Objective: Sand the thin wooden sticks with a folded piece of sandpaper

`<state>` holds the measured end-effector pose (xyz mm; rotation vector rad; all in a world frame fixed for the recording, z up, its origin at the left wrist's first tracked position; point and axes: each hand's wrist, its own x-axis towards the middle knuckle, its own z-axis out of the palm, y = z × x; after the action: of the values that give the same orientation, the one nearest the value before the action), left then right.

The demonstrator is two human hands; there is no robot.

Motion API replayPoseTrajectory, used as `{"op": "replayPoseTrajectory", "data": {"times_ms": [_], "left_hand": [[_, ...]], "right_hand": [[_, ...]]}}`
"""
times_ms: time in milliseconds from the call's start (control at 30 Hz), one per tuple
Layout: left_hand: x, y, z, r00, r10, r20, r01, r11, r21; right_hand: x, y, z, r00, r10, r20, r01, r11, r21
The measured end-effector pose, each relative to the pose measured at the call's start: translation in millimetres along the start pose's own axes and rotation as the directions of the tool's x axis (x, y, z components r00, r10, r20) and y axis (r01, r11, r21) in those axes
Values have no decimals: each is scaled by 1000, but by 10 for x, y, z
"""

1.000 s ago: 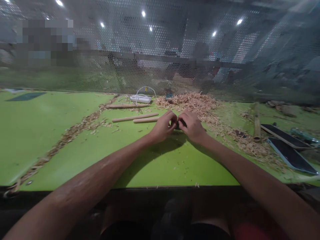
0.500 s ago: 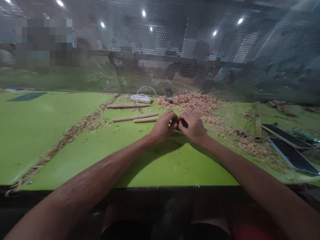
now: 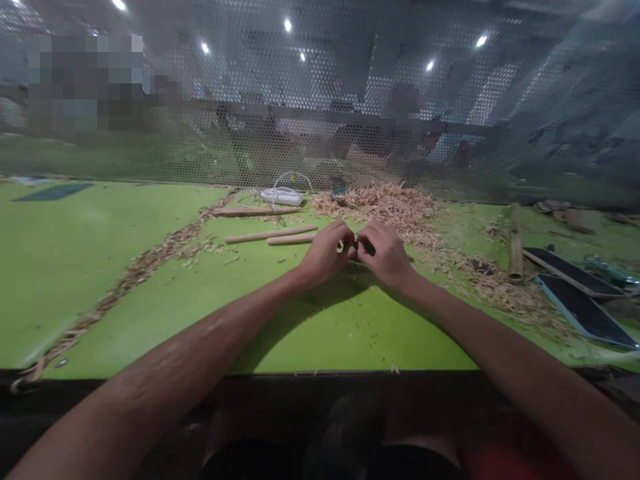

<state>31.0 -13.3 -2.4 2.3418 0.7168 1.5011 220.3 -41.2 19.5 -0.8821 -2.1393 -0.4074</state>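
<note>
My left hand (image 3: 327,253) and my right hand (image 3: 384,252) meet fingertip to fingertip above the green tabletop (image 3: 320,333). Both have curled, pinched fingers; whatever lies between them is small, dark and mostly hidden. To the left of my left hand lie two slim round wooden sticks, one farther back (image 3: 270,234) and one nearer (image 3: 293,239), its right end hidden behind that hand. A heap of curly wood shavings (image 3: 385,203) lies just behind my hands.
A white power strip (image 3: 281,197) with a looped cable sits at the back beside a longer wooden piece (image 3: 250,212). On the right are a bamboo tube (image 3: 515,243) and two phones, one dark (image 3: 573,272), one blue-edged (image 3: 585,312). A perforated screen (image 3: 320,147) stands behind.
Almost nothing differs. My fingers shift very slightly where they meet, and both hands stay in the same place.
</note>
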Motion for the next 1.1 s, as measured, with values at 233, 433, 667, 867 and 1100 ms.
{"op": "replayPoseTrajectory", "data": {"times_ms": [233,433,667,867,1100], "left_hand": [[-5,-67,15,998,45,-35,-46,999,-26],[-5,-80,21,999,-27,-36,27,1000,-11],[6,-149,24,996,-82,-34,82,997,1],[-2,-133,1,997,-81,16,81,996,-20],[-1,-112,27,983,-185,-15,185,983,7]], "right_hand": [[6,-28,-20,999,47,2,-47,999,21],[-16,42,6,997,75,6,-75,997,17],[-11,53,-13,996,89,26,-90,995,33],[4,38,-41,993,111,40,-113,993,46],[-8,92,-5,986,158,55,-159,987,24]]}}
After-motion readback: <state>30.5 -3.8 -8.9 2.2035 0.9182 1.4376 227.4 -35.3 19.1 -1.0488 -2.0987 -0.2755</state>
